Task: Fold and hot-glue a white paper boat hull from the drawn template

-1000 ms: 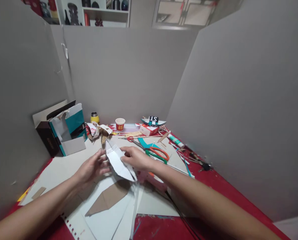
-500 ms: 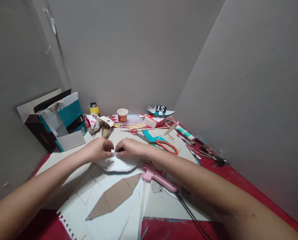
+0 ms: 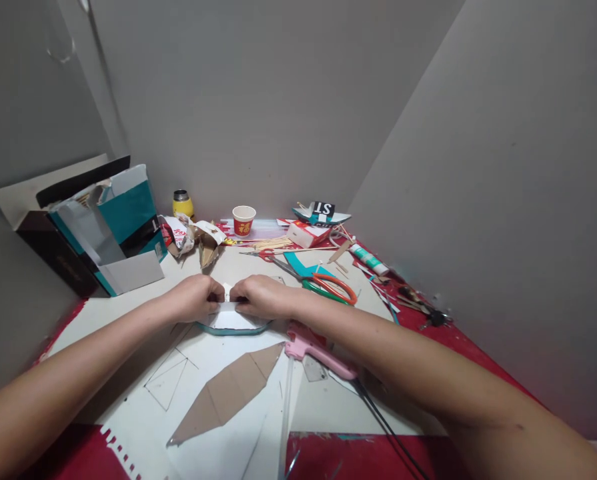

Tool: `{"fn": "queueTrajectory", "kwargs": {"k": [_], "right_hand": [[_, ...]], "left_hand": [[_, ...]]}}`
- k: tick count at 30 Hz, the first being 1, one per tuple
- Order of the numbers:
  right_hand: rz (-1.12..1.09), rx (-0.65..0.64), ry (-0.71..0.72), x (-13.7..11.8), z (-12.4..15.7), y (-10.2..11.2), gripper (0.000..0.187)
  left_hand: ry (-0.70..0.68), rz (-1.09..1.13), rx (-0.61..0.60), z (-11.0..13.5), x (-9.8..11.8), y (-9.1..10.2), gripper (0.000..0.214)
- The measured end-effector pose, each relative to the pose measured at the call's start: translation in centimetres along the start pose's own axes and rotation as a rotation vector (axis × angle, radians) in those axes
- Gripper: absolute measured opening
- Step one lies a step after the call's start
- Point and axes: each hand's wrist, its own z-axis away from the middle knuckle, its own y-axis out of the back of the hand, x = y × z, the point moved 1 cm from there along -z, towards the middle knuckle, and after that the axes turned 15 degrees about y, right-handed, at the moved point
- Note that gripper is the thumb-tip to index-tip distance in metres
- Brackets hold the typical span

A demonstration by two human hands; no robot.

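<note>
My left hand (image 3: 195,298) and my right hand (image 3: 262,297) meet near the middle of the table, their bent fingers pinching a white cardboard piece (image 3: 234,320) from both sides. This piece has a curved, teal near edge, and my hands cover much of its far part. A small white bit shows between my fingertips; whether it belongs to the same piece I cannot tell. Just nearer to me, a flat brown cardboard shape (image 3: 228,393) with pointed ends lies on white drawing paper (image 3: 143,427). Beneath my right forearm rests a pink glue gun (image 3: 321,355).
Orange-and-green scissors (image 3: 335,287) lie beyond my right wrist. A paper cup (image 3: 243,221), a yellow bottle (image 3: 183,205) and a small boat-like model (image 3: 321,213) stand along the back. Boxes (image 3: 123,227) are at left; a glue tube (image 3: 369,259) lies at right.
The cardboard piece has tilted in my hands, so its teal near edge now shows. Both hands keep their pinch in nearly the same place. The view has shifted slightly.
</note>
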Motion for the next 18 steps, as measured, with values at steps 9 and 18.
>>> {"fn": "queueTrajectory", "kwargs": {"k": [9, 18], "right_hand": [[-0.012, 0.006, 0.002, 0.0, 0.0, -0.3, 0.018], [-0.444, 0.878, 0.088, -7.6, 7.2, 4.7, 0.023]], "left_hand": [[0.002, 0.03, -0.018, 0.1, 0.6, 0.0, 0.008], [0.123, 0.435, -0.112, -0.5, -2.3, 1.8, 0.019]]}}
